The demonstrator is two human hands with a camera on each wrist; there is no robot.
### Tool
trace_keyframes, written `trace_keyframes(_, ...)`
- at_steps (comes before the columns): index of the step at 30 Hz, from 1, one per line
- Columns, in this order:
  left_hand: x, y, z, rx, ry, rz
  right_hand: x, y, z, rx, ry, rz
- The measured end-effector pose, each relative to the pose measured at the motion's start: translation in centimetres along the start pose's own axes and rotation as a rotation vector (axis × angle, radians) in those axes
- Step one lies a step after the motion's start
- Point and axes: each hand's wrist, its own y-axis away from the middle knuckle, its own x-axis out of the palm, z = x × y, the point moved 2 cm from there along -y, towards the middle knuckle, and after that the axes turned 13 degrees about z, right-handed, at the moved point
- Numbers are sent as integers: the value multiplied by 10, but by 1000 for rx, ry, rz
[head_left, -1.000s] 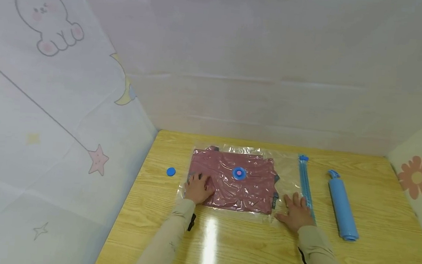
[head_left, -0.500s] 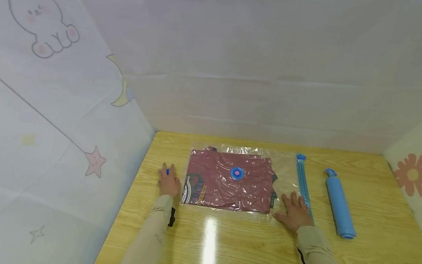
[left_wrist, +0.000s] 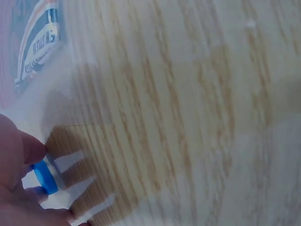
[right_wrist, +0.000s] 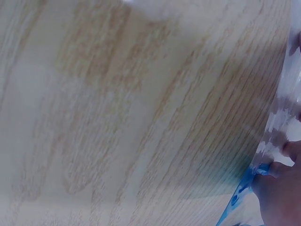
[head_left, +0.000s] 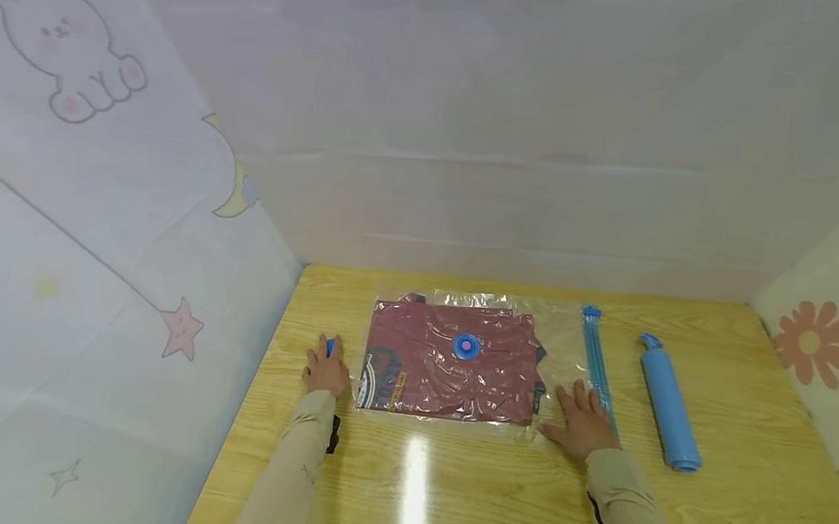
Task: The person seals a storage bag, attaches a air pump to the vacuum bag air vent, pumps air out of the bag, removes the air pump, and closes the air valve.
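A clear vacuum storage bag (head_left: 562,341) lies flat, with folded dusty-red cloth (head_left: 427,346) inside. The round blue valve (head_left: 467,346) is near the middle of its top face. To the left of the bag, my left hand (head_left: 326,373) pinches a small blue cap (left_wrist: 45,178) between thumb and fingers, close to the table. My right hand (head_left: 585,425) rests with spread fingers on the bag's clear near-right part, beside the blue zip strip (head_left: 595,352). The right wrist view catches only part of that hand at its edge.
A blue hand pump (head_left: 671,409) lies on the wooden table (head_left: 488,501) to the right of the bag. Printed cloth walls (head_left: 528,221) stand at the back and both sides of the table. A bright reflection marks the near tabletop.
My left hand has left the bag's near-left corner, uncovering a print on the cloth, and moved left to the blue cap, which it now pinches. The right hand stays on the bag.
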Motion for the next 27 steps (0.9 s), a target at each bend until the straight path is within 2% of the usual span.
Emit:
trace_keyframes(5,1,-3,3,8,-7,-26,0,0,0,5,1,-9)
trace_keyframes(12,4,-7,11,-6,-113,-130,2,0,-1,-6,1,-20)
trace_keyframes(18,0,-4,10,5,-124,-205,1,1,-1,-14,0,-28)
trace_keyframes(27,-3,1,6,9,-108,-232,3,2,1,-26,9,-55)
